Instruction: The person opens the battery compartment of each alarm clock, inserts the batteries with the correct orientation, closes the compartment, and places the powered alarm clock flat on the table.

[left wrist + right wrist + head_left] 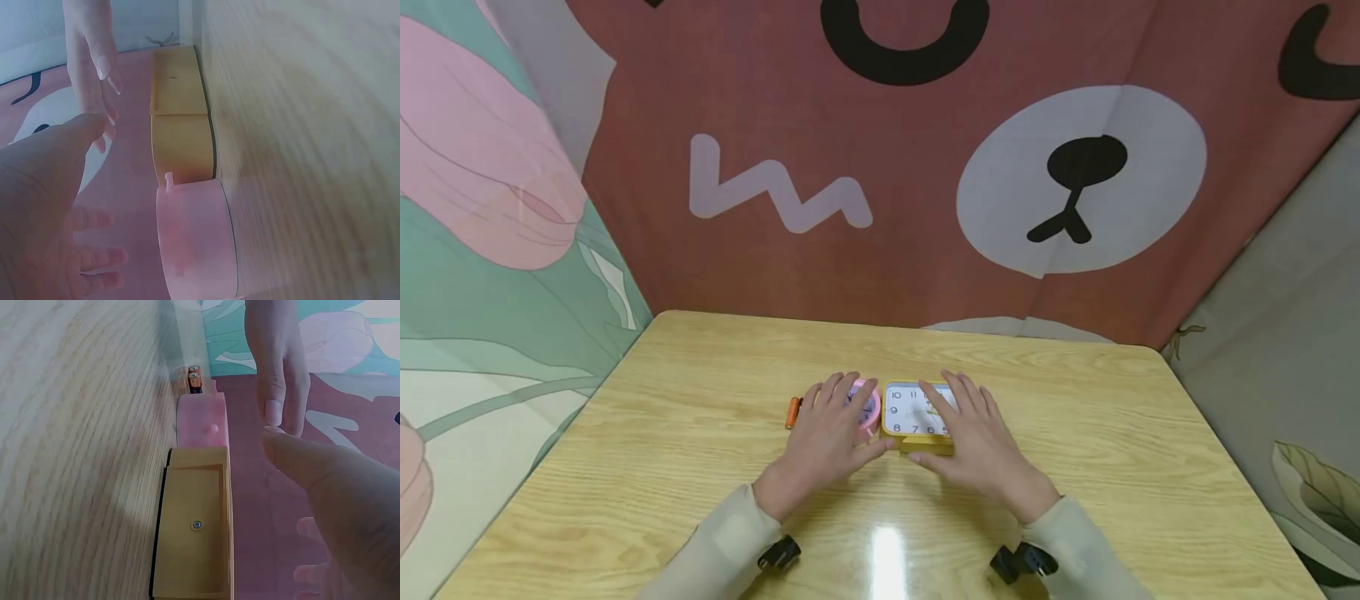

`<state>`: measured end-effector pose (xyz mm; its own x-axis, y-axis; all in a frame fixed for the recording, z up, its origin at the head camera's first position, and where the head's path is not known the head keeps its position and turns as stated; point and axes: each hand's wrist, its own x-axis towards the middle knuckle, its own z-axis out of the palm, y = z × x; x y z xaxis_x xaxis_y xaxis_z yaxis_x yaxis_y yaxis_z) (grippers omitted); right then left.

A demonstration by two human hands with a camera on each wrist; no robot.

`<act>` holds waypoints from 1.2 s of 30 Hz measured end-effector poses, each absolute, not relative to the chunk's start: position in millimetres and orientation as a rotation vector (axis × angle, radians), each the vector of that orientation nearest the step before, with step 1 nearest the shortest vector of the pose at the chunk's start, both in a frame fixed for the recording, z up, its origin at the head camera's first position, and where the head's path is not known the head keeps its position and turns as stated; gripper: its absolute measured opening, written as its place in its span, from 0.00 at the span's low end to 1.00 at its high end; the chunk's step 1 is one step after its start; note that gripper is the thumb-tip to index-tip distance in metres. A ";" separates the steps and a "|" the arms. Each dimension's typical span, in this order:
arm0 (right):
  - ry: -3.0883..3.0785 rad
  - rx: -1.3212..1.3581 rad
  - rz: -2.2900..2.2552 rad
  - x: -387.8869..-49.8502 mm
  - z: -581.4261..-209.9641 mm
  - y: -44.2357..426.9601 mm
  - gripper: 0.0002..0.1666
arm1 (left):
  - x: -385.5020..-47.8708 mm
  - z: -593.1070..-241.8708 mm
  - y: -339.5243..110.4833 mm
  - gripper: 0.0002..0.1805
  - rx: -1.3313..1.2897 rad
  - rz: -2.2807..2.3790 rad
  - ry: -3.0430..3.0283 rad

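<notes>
A pink round alarm clock [871, 410] and a yellow rectangular clock [916, 408] with a white dial lie face up, side by side, on the wooden table. Above the pink clock is my left hand [829, 429], fingers spread and covering part of its dial. My right hand [985, 442] hangs over the right part of the yellow clock, its fingers also spread. Both wrist views show a gap between the hands and the clocks. The yellow clock's side, with a small screw [197, 525], faces the right wrist camera.
Orange-and-black batteries [195, 381] lie left of the pink clock, partly hidden by the left hand in the head view. Behind the wooden table [700, 375] hangs a bear-print cloth [910, 275]. Floral cloth [497, 317] borders the left side.
</notes>
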<state>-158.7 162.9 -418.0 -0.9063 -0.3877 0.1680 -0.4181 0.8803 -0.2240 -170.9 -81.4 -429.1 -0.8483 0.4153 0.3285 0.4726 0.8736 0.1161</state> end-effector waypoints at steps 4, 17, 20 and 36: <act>-2.938 0.650 0.385 -162.2 -416.3 164.0 0.58 | -174.6 -429.0 -81.4 0.47 -0.661 -0.293 -2.752; -2.985 0.671 0.424 -173.7 -415.4 166.0 0.57 | -182.1 -425.8 -79.9 0.46 -0.677 -0.300 -2.766; -2.986 0.681 0.431 -177.1 -416.8 165.5 0.57 | -183.6 -425.4 -79.5 0.47 -0.675 -0.323 -2.800; -3.038 0.794 0.466 -193.9 -417.4 157.1 0.57 | -190.4 -424.3 -77.2 0.46 -0.677 -0.317 -2.858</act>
<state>-193.9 157.1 -417.4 -0.8743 -0.4835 0.0423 -0.4740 0.8318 -0.2888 -190.4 -77.2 -424.3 -0.8785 0.4195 0.2286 0.4594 0.8731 0.1629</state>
